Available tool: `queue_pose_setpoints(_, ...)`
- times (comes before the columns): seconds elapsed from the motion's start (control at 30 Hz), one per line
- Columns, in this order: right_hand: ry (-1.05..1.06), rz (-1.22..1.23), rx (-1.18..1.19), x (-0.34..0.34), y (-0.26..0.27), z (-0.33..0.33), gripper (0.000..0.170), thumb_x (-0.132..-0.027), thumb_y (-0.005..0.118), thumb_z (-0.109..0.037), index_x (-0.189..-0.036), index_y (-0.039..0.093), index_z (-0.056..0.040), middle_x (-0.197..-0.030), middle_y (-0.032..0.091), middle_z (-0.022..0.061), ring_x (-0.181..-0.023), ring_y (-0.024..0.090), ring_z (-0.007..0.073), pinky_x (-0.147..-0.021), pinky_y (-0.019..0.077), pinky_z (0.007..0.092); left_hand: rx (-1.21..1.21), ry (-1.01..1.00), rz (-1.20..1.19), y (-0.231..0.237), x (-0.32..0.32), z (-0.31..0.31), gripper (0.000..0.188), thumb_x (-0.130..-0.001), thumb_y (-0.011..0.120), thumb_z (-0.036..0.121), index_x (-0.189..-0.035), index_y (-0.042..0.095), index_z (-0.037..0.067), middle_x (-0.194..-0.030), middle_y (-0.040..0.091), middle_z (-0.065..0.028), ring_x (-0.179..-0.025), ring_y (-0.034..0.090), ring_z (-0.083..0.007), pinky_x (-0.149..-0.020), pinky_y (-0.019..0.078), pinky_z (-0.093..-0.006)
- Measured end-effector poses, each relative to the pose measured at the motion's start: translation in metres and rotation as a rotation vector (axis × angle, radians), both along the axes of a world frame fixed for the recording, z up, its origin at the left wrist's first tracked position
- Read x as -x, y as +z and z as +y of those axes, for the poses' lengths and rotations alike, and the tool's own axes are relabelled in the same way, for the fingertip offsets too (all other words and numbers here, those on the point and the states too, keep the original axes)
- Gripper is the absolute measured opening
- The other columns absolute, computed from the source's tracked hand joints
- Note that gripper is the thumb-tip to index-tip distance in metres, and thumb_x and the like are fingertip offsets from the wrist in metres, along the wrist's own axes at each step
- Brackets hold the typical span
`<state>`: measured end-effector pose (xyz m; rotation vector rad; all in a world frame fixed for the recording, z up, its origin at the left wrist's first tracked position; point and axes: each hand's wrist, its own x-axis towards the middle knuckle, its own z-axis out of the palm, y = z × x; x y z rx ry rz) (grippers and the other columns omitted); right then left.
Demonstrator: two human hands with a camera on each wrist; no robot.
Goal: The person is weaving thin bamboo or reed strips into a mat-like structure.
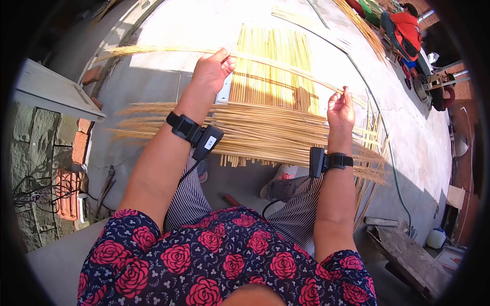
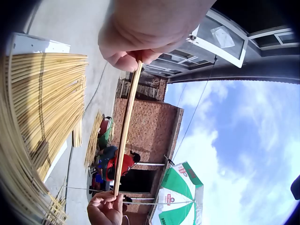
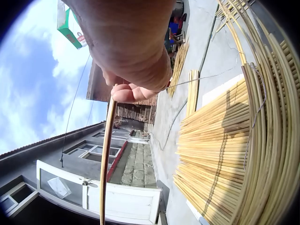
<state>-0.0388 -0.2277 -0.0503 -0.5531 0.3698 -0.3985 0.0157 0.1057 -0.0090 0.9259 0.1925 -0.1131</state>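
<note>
"Where are those thin stalks?"
"Raised at twelve o'clock, stretched between the two hands. The loose pile lies lower, with the flat row of sticks just beyond."
"And the fingers?"
"Left hand, at eleven, pinches the stalks; right hand, at one, pinches farther along. The feathery end points toward ten."

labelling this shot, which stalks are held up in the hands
The slim strand stretched between the left hand and right hand; the crosswise pile and the row beyond it lie below, held by neither.
</note>
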Motion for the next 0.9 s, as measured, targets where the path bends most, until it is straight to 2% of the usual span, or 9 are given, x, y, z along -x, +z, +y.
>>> queue_pose_setpoints(0.17, 0.048, -0.012, 0.013, -0.004, -0.013, -0.012, 0.013, -0.089, 0.06, -0.011, -0.094, 0.06, 0.0008, -0.077, 0.059, 0.0065, -0.064, 0.055, 0.0138, -0.058, 0.0486, 0.0238, 0.044, -0.016, -0.005, -0.003, 0.0, -0.002, 0.011, -0.089, 0.057, 0.008, -0.092, 0.057, -0.002, -0.078, 0.058, -0.0085, -0.065, 0.054, -0.0128, -0.056, 0.0483, -0.023)
queue_pose_setpoints(0.23, 0.118, -0.02, 0.015, -0.001, -0.013, -0.015, 0.012, -0.088, 0.061, -0.009, -0.095, 0.059, 0.0007, -0.077, 0.059, 0.0072, -0.063, 0.055, 0.0139, -0.058, 0.0487, 0.0233, 0.125, 0.01, 0.022, -0.005, 0.0, -0.005, 0.009, -0.089, 0.056, 0.008, -0.09, 0.056, -0.001, -0.076, 0.056, -0.0077, -0.064, 0.053, -0.0127, -0.055, 0.0475, -0.0234)
queue_pose_setpoints(0.27, 0.224, -0.086, 0.085, 0.001, -0.016, -0.02, 0.013, -0.088, 0.061, -0.008, -0.096, 0.058, 0.0012, -0.078, 0.059, 0.0071, -0.063, 0.055, 0.0144, -0.059, 0.0491, 0.0235, 0.187, 0.03, 0.041, -0.007, -0.002, -0.004, 0.008, -0.089, 0.056, 0.007, -0.089, 0.055, 0.0, -0.074, 0.055, -0.0068, -0.063, 0.052, -0.0126, -0.054, 0.0468, -0.0236)
queue_pose_setpoints(0.3, 0.1, 0.023, -0.002, -0.003, -0.014, -0.019, 0.013, -0.087, 0.062, -0.008, -0.095, 0.059, 0.0023, -0.076, 0.059, 0.0079, -0.064, 0.056, 0.0157, -0.058, 0.0503, 0.0234, 0.183, 0.072, 0.009, -0.004, -0.002, -0.003, 0.007, -0.089, 0.055, 0.007, -0.087, 0.054, 0.0, -0.074, 0.054, -0.0061, -0.062, 0.051, -0.0125, -0.053, 0.0457, -0.0235)
queue_pose_setpoints(0.43, 0.07, 0.072, -0.01, -0.007, -0.024, -0.036, 0.015, -0.086, 0.064, -0.009, -0.094, 0.061, 0.0032, -0.077, 0.062, 0.0088, -0.065, 0.058, 0.016, -0.058, 0.0517, 0.0241, 0.177, 0.233, 0.019, 0.004, 0.001, 0.002, 0.007, -0.09, 0.052, 0.007, -0.086, 0.051, 0.002, -0.073, 0.051, -0.0048, -0.06, 0.05, -0.0119, -0.05, 0.0431, -0.0233)
queue_pose_setpoints(0.53, 0.162, 0.034, 0.013, -0.009, -0.036, -0.052, 0.016, -0.088, 0.062, -0.013, -0.093, 0.061, 0.0025, -0.079, 0.062, 0.0089, -0.067, 0.058, 0.0152, -0.06, 0.0523, 0.0234, 0.141, 0.304, 0.065, 0.002, -0.003, 0.006, 0.007, -0.091, 0.051, 0.007, -0.085, 0.05, 0.003, -0.073, 0.05, -0.0044, -0.059, 0.048, -0.0114, -0.05, 0.0426, -0.023)
queue_pose_setpoints(0.57, 0.119, 0.075, -0.007, -0.011, -0.035, -0.052, 0.015, -0.088, 0.063, -0.012, -0.092, 0.061, 0.0023, -0.078, 0.062, 0.0091, -0.067, 0.058, 0.015, -0.06, 0.0523, 0.0231, 0.142, 0.311, 0.063, 0.001, -0.004, 0.007, 0.005, -0.09, 0.052, 0.007, -0.088, 0.049, 0.003, -0.075, 0.05, -0.0044, -0.058, 0.047, -0.0111, -0.05, 0.0428, -0.0225)
queue_pose_setpoints(0.7, 0.1, 0.075, -0.02, -0.011, -0.035, -0.054, 0.016, -0.087, 0.062, -0.012, -0.093, 0.061, 0.0036, -0.079, 0.063, 0.0095, -0.068, 0.059, 0.0159, -0.061, 0.053, 0.0242, 0.135, 0.314, 0.065, 0.006, -0.001, 0.009, 0.006, -0.09, 0.053, 0.006, -0.092, 0.049, 0.002, -0.077, 0.051, -0.0053, -0.062, 0.048, -0.0108, -0.053, 0.0448, -0.023)
queue_pose_setpoints(0.9, 0.124, 0.04, -0.015, -0.01, -0.04, -0.06, 0.017, -0.089, 0.06, -0.01, -0.096, 0.06, 0.0049, -0.082, 0.063, 0.0107, -0.07, 0.059, 0.017, -0.062, 0.0536, 0.0254, 0.176, 0.162, -0.041, 0.012, 0.003, 0.015, 0.011, -0.089, 0.055, 0.007, -0.097, 0.053, -0.001, -0.081, 0.055, -0.007, -0.067, 0.052, -0.0128, -0.06, 0.047, -0.0238)
